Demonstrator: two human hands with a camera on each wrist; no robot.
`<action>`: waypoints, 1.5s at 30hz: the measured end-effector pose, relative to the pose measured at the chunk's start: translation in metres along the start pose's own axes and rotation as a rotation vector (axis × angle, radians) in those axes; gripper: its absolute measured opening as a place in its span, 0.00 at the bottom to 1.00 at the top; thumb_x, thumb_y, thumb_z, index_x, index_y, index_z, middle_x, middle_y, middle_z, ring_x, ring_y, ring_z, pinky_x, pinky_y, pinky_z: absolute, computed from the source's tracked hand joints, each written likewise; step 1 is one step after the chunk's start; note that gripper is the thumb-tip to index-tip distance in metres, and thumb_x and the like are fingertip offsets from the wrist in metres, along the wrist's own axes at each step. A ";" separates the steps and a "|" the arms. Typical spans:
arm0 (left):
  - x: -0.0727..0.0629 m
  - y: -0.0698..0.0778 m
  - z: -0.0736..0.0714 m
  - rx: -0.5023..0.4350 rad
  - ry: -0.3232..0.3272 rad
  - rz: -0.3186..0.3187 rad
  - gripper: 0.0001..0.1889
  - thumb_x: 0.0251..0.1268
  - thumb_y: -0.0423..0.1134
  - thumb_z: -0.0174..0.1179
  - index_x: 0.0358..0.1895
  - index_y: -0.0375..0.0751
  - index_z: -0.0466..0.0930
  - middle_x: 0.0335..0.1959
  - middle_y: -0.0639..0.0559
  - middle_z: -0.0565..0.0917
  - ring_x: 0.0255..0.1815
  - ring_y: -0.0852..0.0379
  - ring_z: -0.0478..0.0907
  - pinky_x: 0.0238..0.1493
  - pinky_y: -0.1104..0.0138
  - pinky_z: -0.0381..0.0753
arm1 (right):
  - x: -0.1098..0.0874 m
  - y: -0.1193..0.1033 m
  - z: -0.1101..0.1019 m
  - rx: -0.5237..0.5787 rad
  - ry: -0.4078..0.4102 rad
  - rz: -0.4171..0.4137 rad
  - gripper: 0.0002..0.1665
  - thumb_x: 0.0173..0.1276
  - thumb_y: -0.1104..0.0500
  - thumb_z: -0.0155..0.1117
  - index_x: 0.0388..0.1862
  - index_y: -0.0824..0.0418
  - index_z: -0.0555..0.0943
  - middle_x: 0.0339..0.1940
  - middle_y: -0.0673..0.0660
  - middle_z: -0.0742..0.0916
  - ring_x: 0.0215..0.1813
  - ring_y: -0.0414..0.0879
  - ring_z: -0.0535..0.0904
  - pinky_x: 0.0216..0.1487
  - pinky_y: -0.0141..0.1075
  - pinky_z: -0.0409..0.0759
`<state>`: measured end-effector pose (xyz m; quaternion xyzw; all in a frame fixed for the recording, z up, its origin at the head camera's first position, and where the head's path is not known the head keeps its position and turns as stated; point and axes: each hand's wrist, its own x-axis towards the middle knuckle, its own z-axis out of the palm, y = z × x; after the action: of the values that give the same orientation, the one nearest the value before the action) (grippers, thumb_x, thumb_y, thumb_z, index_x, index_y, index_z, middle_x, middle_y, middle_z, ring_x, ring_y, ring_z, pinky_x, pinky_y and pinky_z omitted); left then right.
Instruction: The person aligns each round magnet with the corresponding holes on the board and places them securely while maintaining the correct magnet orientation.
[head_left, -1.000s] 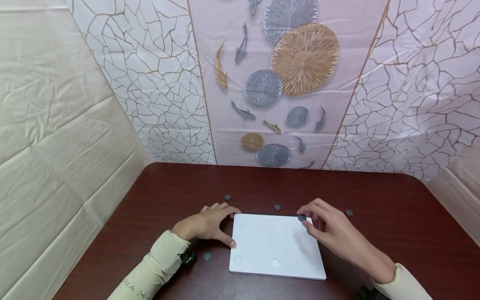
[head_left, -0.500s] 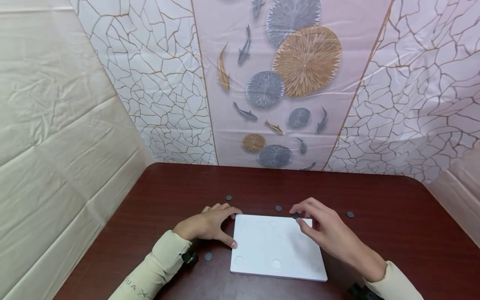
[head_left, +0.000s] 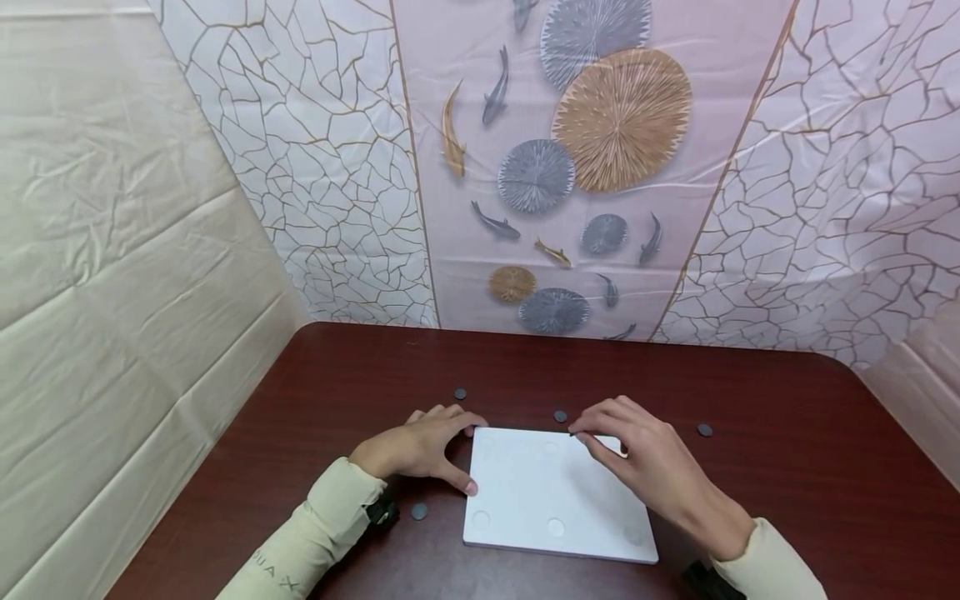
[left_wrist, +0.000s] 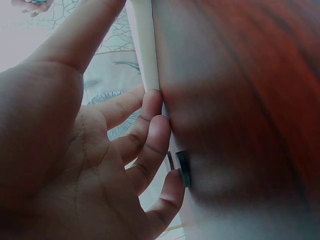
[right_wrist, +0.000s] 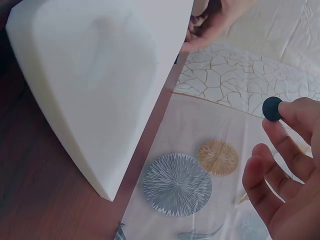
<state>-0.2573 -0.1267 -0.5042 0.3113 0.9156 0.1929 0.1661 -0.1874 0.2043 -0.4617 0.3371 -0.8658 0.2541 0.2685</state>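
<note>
My right hand (head_left: 643, 446) pinches a small dark round disc (right_wrist: 271, 108) between thumb and index finger, above the far edge of a white rectangular board (head_left: 555, 492). In the head view the disc shows nearly edge-on; the right wrist view has its round face, with the other fingers loosely bent. My left hand (head_left: 420, 447) rests at the board's left side, thumb on the left edge and index finger at the far left corner. Shallow round recesses mark the board, among them a near-left recess (head_left: 481, 520) and a near-middle recess (head_left: 555, 527).
More dark discs lie on the dark red table (head_left: 360, 367): a far-left disc (head_left: 461, 393), a disc behind the board (head_left: 560, 416), a disc at the right (head_left: 705, 430) and one by the left wrist (head_left: 419, 511). A patterned cloth (head_left: 517, 250) hangs behind.
My right hand has moved left along the board's far edge, with the disc turned from face-on to nearly edge-on. The left hand stays at the board's left side.
</note>
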 end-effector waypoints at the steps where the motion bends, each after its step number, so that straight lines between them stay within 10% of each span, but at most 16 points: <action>1: 0.000 0.001 0.000 0.002 -0.002 0.002 0.48 0.53 0.68 0.77 0.77 0.58 0.68 0.59 0.62 0.75 0.64 0.54 0.70 0.66 0.49 0.66 | 0.000 0.000 0.001 -0.011 -0.002 -0.005 0.19 0.58 0.67 0.82 0.43 0.46 0.90 0.44 0.37 0.87 0.46 0.34 0.81 0.38 0.24 0.78; 45: 0.002 0.004 -0.003 0.021 -0.013 -0.041 0.48 0.50 0.67 0.79 0.76 0.59 0.70 0.56 0.62 0.76 0.58 0.57 0.69 0.63 0.53 0.66 | 0.045 0.001 0.069 -0.173 -0.157 -0.400 0.13 0.60 0.63 0.83 0.43 0.52 0.93 0.42 0.45 0.91 0.43 0.39 0.87 0.27 0.30 0.81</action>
<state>-0.2581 -0.1234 -0.4997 0.2957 0.9226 0.1778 0.1726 -0.2365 0.1418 -0.4832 0.4964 -0.8187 0.0934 0.2731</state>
